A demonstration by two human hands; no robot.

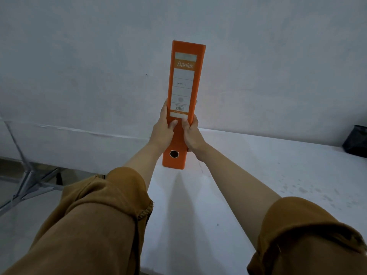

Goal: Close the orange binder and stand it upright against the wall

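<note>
One orange binder (183, 100), closed, stands upright at the centre of the frame, spine facing the camera, its lower end on the white table (258, 185) close to the grey wall (79, 66); whether it touches the wall cannot be told. The spine carries one white label and one round finger hole near the bottom. Two hands are present. The left hand (163, 132) grips the binder's left side, thumb on the spine. The right hand (191, 133) grips the right side, thumb likewise on the spine. One dark container (356, 142) sits at the right edge; its contents are not visible. One metal stand (29, 175) occupies the lower left.
</note>
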